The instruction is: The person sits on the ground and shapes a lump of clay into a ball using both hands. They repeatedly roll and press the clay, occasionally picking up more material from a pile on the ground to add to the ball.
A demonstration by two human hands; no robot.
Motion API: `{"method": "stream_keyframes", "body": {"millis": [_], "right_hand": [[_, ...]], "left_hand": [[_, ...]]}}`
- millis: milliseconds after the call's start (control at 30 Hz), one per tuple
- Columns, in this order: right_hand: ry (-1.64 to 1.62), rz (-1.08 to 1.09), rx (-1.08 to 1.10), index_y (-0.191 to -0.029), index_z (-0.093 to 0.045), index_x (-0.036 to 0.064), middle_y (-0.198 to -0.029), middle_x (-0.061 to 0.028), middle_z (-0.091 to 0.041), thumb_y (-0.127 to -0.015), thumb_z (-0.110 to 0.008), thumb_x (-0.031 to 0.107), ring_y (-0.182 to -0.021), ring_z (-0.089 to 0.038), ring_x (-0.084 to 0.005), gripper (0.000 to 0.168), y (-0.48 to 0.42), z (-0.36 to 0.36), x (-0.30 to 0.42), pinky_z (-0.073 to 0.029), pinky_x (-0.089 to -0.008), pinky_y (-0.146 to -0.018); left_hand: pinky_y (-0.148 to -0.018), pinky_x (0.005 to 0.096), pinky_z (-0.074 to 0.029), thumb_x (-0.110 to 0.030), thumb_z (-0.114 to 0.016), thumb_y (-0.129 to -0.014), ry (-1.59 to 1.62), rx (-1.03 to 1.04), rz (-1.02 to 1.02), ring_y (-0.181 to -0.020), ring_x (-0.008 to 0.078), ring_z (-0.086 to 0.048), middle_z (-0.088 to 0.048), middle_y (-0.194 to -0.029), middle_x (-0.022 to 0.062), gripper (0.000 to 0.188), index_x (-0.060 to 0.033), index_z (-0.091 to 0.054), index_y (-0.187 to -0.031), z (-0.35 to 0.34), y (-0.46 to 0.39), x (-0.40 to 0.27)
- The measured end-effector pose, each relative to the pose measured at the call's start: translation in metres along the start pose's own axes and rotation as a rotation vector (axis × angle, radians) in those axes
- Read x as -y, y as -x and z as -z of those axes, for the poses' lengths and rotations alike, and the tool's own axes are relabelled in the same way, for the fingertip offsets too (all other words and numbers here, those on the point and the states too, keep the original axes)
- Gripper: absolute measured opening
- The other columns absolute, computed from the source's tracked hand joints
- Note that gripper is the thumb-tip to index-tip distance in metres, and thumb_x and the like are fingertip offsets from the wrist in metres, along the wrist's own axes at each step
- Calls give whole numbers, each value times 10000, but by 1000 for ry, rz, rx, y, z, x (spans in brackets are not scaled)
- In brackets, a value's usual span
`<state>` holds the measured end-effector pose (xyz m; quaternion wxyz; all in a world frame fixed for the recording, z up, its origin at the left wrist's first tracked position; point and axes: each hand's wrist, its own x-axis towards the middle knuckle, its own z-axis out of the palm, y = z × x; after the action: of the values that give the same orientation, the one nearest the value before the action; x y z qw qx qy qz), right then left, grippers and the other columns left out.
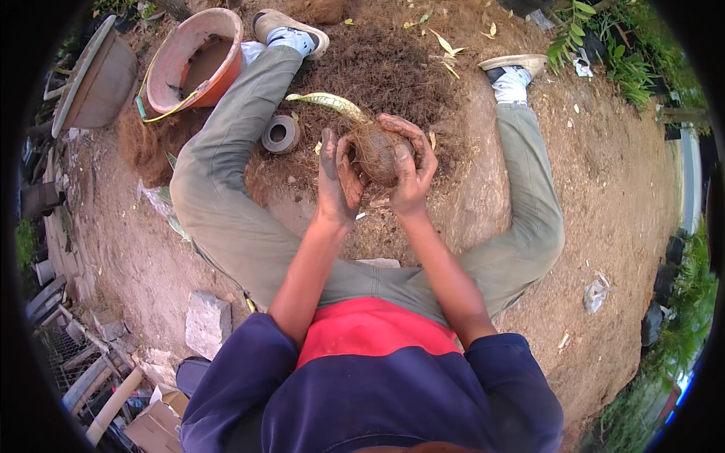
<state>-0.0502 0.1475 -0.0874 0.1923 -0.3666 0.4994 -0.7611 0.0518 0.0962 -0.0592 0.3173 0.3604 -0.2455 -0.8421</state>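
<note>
A round ball [378, 157], wrapped in brown coir-like fibre, is held up between my knees. One long mottled yellow-green leaf [334, 103] sticks out from its top and points to the left. My right hand [415, 161] curves around the ball's right side, with the thumb across its front and the fingers over the top. At the ball's left is my left hand [338, 178], its muddy palm turned toward the ball and its fingers apart. Whether its lower edge touches the ball is unclear. Beyond both hands spreads a heap of dark fibrous soil [391, 71].
An orange bucket [218, 85] holding muddy water stands beyond my left leg, near a large tilted basin [96, 85]. A small round pot [281, 135] lies by my left shin. More coir fibre [141, 144], a stone block [208, 323] and a plastic scrap [596, 294] lie around.
</note>
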Motion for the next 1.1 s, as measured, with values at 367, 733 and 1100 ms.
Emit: {"method": "stream_keyframes", "body": {"millis": [367,733,1100], "right_hand": [[479,524,210,-1248,-585,-29,-1264,-196,-604,-958,-509,377,-1305,-477,-381,504,-21,-9,68,-396,-515,-1061],[604,598,180,-1098,-683,-4,-1124,-148,-680,-822,-600,211,-1150,-607,-352,360,-25,-16,82,-468,-476,-995],[-136,-255,-49,-973,-686,-33,-1061,-140,-696,-927,-524,163,-1074,-623,-268,258,8,-12,-6,-445,-405,-999]], "left_hand": [[-991,440,-488,-556,-491,-935,416,30,182,-1082,279,-612,-640,-1119,108,561,-54,-598,-1160,35,-22,5],[-949,379,-506,-433,-464,-972,397,-71,254,-1060,231,-612,-637,-1094,78,391,-96,-598,-1116,10,-6,-9],[-1026,386,-454,-429,-416,-1007,119,-55,105,-1222,194,-525,-543,-1264,52,433,-128,-469,-1314,-3,6,-5]]}}
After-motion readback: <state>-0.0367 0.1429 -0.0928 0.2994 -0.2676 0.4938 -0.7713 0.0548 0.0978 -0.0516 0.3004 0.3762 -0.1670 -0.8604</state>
